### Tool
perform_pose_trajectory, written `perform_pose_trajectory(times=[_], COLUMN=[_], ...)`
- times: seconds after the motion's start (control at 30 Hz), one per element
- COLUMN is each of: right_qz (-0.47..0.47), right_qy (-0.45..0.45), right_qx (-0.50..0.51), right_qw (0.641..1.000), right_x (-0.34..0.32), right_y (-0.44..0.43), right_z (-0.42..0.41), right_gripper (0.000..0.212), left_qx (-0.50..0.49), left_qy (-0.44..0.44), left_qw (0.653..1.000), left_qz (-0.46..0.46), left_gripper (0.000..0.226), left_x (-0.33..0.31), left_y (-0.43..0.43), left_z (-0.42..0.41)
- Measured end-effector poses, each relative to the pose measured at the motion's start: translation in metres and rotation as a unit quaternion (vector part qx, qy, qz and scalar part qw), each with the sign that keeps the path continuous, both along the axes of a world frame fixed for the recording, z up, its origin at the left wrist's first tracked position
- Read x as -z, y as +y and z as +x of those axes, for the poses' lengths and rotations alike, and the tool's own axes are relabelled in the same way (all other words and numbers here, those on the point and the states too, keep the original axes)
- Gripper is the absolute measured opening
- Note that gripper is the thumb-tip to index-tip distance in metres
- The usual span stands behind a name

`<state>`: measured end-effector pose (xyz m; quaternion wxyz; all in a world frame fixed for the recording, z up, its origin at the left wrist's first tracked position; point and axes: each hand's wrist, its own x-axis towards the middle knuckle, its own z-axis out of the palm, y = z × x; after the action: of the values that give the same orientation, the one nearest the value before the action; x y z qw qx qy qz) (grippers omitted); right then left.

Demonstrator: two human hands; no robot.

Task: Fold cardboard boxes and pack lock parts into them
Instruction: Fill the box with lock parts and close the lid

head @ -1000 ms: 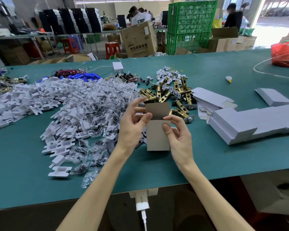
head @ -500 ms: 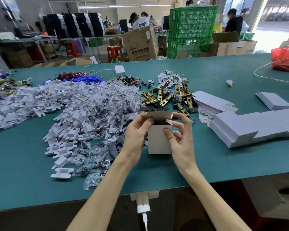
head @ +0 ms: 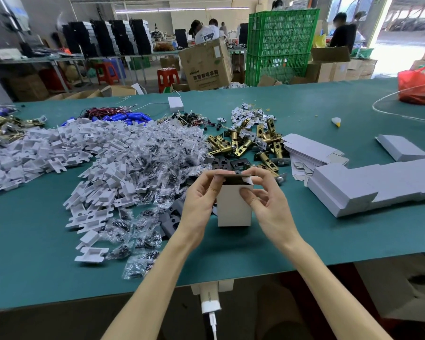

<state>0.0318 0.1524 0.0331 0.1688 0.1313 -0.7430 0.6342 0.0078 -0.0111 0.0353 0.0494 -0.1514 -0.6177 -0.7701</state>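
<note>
Small pale grey cardboard box (head: 234, 209), held upright just nearside of the brass latch-bolt heap (head: 243, 143): left hand (head: 199, 200) and right hand (head: 270, 207) both pinch its end flap; step, apparently closing that end; next likely needs a square tuck.

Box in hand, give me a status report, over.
Left hand and right hand both pinching small box at its top. Top flap bent over, not yet tucked. Brass latches lie beyond, not blocking.
</note>
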Motion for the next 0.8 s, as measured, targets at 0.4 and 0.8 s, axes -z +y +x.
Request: perform_pose_trajectory(times=[0.4,0.8], right_qz=[0.005,-0.02], right_qy=[-0.007,0.014], right_qx=[-0.002,0.075], right_qw=[1.0,0.997], right_x=[-0.003,-0.014], right_y=[-0.003,-0.014], right_z=[0.005,0.002], right_gripper=[0.027,0.01], left_qx=[-0.055,-0.055], left_qy=[0.003,0.042], left_qw=[0.998,0.996], left_qz=[-0.037,-0.047], left_gripper=[0.024,0.014], left_x=[-0.003,-0.004], left_y=[0.008,0.008], left_z=[0.009,0.01])
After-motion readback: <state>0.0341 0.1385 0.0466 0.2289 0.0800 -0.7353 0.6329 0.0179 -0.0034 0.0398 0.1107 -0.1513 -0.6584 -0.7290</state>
